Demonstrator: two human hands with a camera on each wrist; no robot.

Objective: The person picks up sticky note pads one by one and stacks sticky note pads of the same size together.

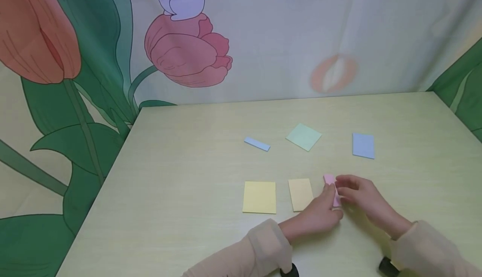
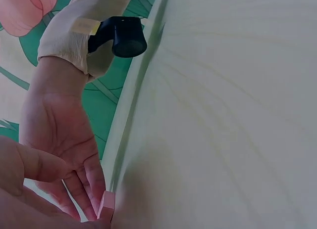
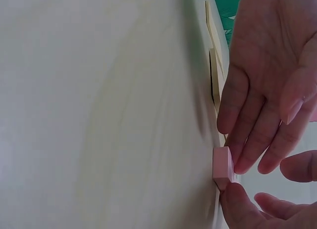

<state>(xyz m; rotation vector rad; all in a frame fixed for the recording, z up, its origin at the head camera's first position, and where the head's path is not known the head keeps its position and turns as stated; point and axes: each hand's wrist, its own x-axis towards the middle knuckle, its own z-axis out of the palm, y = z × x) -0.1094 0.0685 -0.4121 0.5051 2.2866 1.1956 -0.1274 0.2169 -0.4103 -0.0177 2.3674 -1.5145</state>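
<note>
A narrow pink pad [image 1: 337, 201], like a thick stack of sticky notes, sits on the tabletop between two hands. The left hand [image 1: 321, 215] reaches it from the left, its fingers mostly straight along that side and overlapping the pad in the head view. From the right, the right hand [image 1: 359, 193] has its fingertips at the pad's other edge, fingers loosely extended. In the right wrist view the pink pad [image 3: 222, 164] shows as a thick block with fingertips at both ends. Left of the left hand lies a beige pad [image 1: 300, 193], partly beside its wrist.
A yellow square pad [image 1: 259, 197] lies further left. Behind are a narrow blue pad [image 1: 257, 144], a green square pad [image 1: 303, 137] turned at an angle, and a blue rectangular pad [image 1: 363, 145]. A flower-printed cloth [image 1: 263, 38] hangs behind the table [image 1: 180, 164].
</note>
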